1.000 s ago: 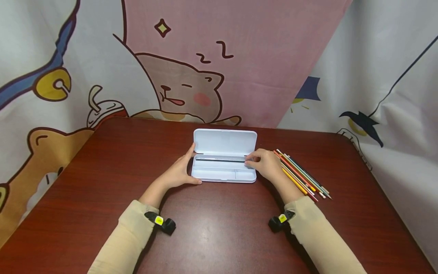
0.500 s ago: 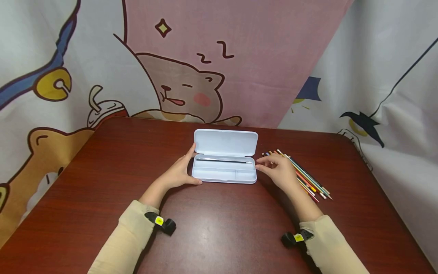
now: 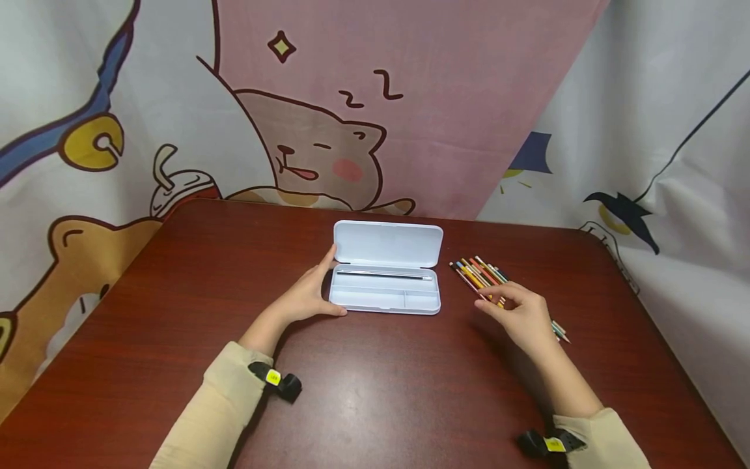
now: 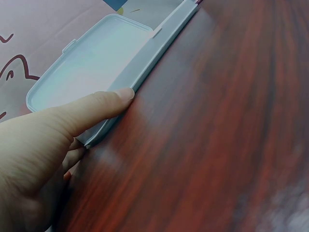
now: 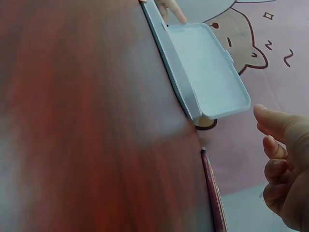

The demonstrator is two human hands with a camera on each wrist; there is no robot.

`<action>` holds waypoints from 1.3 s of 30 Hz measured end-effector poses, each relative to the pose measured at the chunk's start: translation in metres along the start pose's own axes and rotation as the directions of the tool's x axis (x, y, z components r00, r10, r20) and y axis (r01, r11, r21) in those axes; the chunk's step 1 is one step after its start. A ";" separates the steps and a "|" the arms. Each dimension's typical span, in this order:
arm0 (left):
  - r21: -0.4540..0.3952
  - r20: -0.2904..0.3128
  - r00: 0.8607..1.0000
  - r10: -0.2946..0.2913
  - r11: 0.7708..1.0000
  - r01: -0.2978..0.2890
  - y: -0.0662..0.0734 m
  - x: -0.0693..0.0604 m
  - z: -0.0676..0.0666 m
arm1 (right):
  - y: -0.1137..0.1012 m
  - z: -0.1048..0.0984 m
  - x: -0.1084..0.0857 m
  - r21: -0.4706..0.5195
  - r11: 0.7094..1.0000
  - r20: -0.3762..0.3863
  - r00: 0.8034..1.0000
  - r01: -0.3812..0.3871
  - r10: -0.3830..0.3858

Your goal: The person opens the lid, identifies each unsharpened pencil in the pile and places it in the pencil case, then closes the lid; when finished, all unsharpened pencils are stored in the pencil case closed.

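Observation:
A pale blue-white pencil case (image 3: pixel 366 300) lies with its lid (image 3: pixel 388 245) raised; one dark pencil (image 3: pixel 383 275) rests in its rear compartment. My left hand (image 3: pixel 300 298) grips the case's left end; in the left wrist view the thumb of that hand (image 4: pixel 43 140) presses the front wall of the case (image 4: pixel 137 70). To the right of the case lies a bunch of colored pencils (image 3: pixel 476 272). Over them hovers my right hand (image 3: pixel 521 319), fingers bent, thumb apart, nothing visibly held. The right wrist view shows this hand (image 5: pixel 292 164) beside the pencils (image 5: pixel 214 193).
The brown table (image 3: pixel 363 391) extends around the case and pencils. Behind it hangs a printed cloth (image 3: pixel 445 117) with cartoon animals. Black straps with small devices are worn on both wrists.
My right hand has moved away from the case, rightward and toward me, over the pencils. The dark pencil stays in the case. My left hand keeps its place.

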State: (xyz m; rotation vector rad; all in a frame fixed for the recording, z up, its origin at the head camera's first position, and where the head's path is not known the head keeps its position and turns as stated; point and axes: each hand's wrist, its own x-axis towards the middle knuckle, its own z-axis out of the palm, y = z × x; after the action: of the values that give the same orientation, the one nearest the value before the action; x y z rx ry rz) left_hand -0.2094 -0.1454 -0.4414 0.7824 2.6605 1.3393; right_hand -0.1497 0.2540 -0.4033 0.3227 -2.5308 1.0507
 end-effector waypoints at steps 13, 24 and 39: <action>-0.009 0.004 1.000 -0.003 1.000 0.003 0.001 0.000 0.001 | 0.028 -0.035 -0.032 -0.072 0.997 -0.037 0.999 -0.038 0.035; -0.007 0.001 1.000 -0.006 1.000 0.006 0.000 0.000 0.001 | 0.046 -0.050 -0.051 -0.156 0.986 -0.034 0.998 -0.055 0.051; -0.019 0.010 1.000 -0.003 1.000 0.004 0.000 0.000 0.000 | 0.057 -0.058 -0.070 -0.231 0.965 -0.021 0.992 -0.126 0.125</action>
State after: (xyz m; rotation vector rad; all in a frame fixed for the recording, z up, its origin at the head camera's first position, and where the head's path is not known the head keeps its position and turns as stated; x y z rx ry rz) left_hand -0.2100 -0.1453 -0.4418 0.7799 2.6365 1.3535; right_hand -0.0914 0.3398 -0.4317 0.0945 -2.6635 0.7846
